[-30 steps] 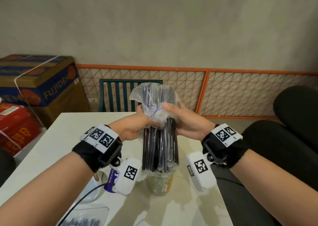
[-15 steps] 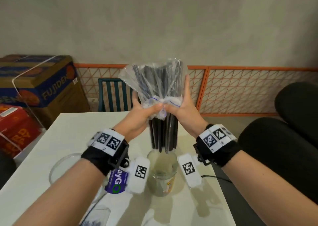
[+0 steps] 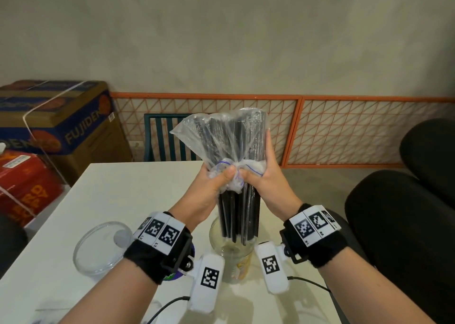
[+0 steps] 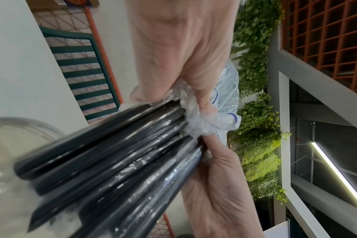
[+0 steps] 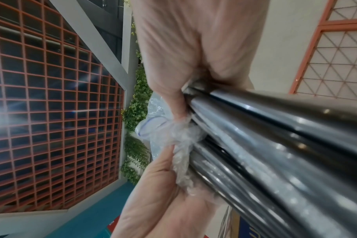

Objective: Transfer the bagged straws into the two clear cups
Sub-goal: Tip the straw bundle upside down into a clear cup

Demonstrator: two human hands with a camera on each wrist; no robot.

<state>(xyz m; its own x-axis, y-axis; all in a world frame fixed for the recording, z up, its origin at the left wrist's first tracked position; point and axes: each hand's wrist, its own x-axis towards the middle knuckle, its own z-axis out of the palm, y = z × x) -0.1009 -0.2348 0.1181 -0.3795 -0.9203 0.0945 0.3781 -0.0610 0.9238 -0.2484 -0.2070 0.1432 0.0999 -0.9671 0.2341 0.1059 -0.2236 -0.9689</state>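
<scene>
1. The left hand (image 3: 209,188) is clenched on the bunched mouth of the clear plastic bag (image 3: 221,136); its thumb presses the gathered film beside the bag's blue zip line.
2. The right hand (image 3: 266,183) grips the same bunched film from the 3 o'clock side, with one finger stretched up along the bag's right edge.
3. The bag is held inverted above the counter (image 3: 118,190), its sealed end at 12 o'clock from both hands.
4. The black straws (image 3: 238,215) stick out of the bag's mouth at 6 o'clock, between the two palms, roughly upright.
5. Their lower tips hang in or just over the mouth of a clear cup (image 3: 231,257) directly beneath; which, I cannot tell.
6. A second clear cup (image 3: 98,249) stands at 9 o'clock of the first, left of the left wrist.
7. In the left wrist view the straws (image 4: 116,157) slant toward a cup rim (image 4: 31,124).
</scene>
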